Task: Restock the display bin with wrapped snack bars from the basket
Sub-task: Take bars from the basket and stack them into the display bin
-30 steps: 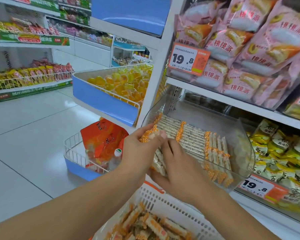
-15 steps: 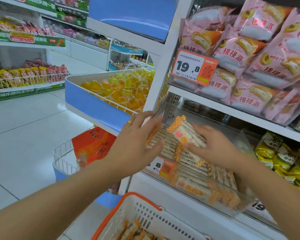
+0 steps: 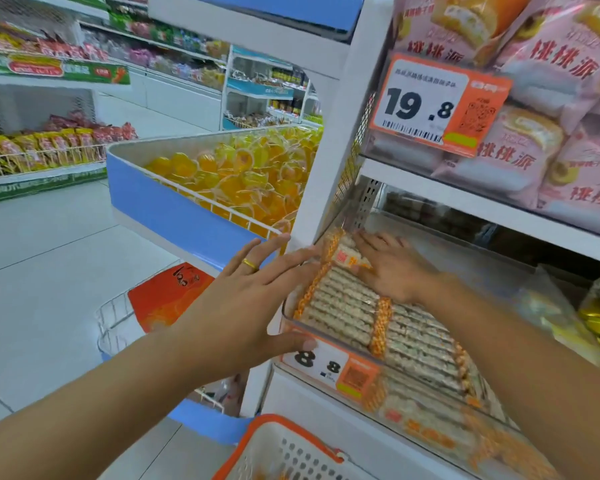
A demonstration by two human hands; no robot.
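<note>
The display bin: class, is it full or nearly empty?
Neither. The display bin holds a packed layer of wrapped snack bars across its near part; its back section lies bare.
</note>
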